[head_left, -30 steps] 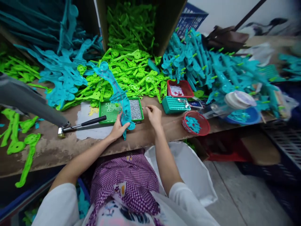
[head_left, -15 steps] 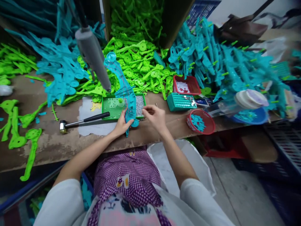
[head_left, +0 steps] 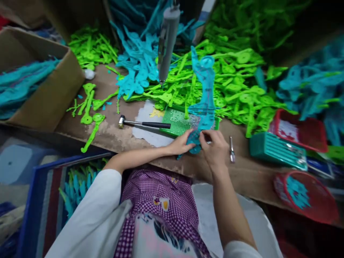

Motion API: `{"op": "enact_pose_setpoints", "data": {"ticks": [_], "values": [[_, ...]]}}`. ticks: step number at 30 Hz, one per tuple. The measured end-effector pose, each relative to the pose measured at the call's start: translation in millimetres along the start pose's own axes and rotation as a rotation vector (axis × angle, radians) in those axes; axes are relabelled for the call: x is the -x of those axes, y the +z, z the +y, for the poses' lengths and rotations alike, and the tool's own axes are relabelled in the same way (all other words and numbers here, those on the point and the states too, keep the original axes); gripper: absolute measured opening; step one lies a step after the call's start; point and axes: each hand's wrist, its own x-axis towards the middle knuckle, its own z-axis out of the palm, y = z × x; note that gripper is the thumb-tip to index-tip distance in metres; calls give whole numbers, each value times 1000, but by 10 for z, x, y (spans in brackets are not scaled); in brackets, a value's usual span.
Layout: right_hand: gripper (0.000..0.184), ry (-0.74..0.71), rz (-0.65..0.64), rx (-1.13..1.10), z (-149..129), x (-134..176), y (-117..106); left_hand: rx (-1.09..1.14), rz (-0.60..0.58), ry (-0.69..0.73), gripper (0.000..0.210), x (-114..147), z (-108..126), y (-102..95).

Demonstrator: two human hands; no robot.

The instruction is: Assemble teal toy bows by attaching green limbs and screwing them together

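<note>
My left hand (head_left: 181, 144) is closed around the lower end of a long blue plastic part (head_left: 206, 89), which stands up and away from me with its round end at the top. My right hand (head_left: 217, 148) is pinched against the right side of that lower end. Whatever its fingertips hold is too small to make out. Behind the part lies a green tray (head_left: 176, 122) with a perforated floor, its right side filled with small silvery pieces. A small metal tool with a shiny end (head_left: 232, 150) rests just right of my right hand.
A grey power screwdriver (head_left: 168, 43) hangs above the bench. Left of the tray lies a hammer (head_left: 145, 124). Piles of green parts (head_left: 233, 86) and blue parts (head_left: 137, 61) cover the back. A teal box (head_left: 276, 148) and red basket (head_left: 303, 197) stand right; a cardboard box (head_left: 64, 86) stands left.
My right hand has moved from beside the blue part onto its lower end. The part stands more upright. The view has swung left, bringing the cardboard box into sight.
</note>
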Motion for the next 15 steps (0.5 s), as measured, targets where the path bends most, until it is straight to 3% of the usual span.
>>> {"op": "enact_pose_setpoints", "data": {"ticks": [7,11,15], "values": [[24,84,-46,-8,-176,-4,-57,22,3,9,76,23,2,-14],[23,176,41,11,-264,-21,-2,19,30,-4,73,43,35,-50],[23,109,51,15,-207,-54,76,20,71,23,73,14,22,-62]]}}
